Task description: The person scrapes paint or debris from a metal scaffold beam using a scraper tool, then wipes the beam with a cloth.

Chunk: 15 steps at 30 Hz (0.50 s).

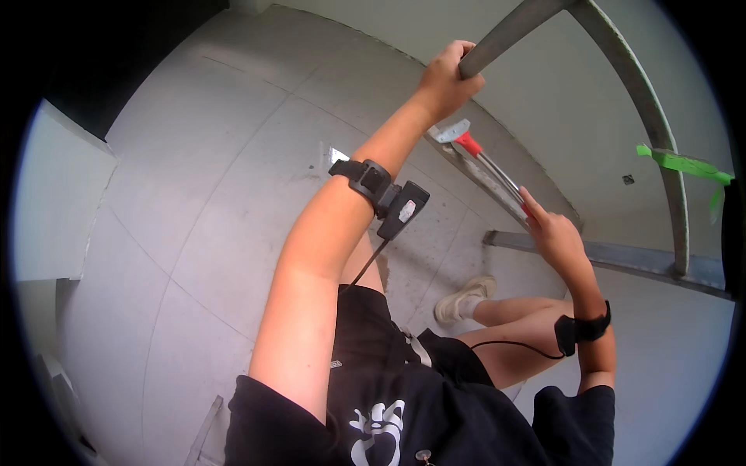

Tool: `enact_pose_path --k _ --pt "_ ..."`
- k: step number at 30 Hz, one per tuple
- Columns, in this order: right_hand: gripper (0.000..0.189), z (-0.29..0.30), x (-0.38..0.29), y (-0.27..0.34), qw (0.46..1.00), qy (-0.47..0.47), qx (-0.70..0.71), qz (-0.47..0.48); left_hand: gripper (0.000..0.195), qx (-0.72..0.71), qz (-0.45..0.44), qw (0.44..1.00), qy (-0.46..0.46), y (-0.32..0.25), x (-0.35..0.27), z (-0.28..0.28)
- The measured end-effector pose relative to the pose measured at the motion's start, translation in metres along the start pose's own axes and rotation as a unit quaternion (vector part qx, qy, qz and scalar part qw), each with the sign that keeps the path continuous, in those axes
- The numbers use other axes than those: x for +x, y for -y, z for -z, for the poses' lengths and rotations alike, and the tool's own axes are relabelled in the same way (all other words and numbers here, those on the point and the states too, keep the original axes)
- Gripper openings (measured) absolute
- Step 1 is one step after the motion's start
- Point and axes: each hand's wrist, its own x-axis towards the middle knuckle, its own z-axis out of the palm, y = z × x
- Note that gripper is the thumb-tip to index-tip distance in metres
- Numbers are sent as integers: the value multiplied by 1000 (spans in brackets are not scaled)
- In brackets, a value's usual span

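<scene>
My left hand [451, 78] is wrapped around the end of a grey metal bar [513, 35] of a frame at the upper right. Lower down, my right hand [553, 233] grips a long-handled scraper [495, 170] with a metal shaft and red fittings, its index finger laid along the handle. The scraper's wide metal head [451, 133] points up and left, just below my left wrist. Beneath it runs a worn, stained metal rail [484, 180]; I cannot tell whether the blade touches it.
Another metal bar [618, 256] crosses at right, joined to a curved upright [658, 128] with green tape [688, 165]. A pale wall [553, 116] rises behind the frame. Grey tiled floor [233, 175] spreads left. Cabled devices [402, 209] are strapped to both my arms.
</scene>
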Motion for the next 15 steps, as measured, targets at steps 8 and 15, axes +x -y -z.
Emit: enact_pose_path --k 8,15 --pt "41 24 -8 9 1000 22 -20 -5 39 -26 -7 1000 -13 12 0 -6" --pt "45 21 -20 7 997 57 -27 -35 32 9 -19 1000 -2 7 6 -3"
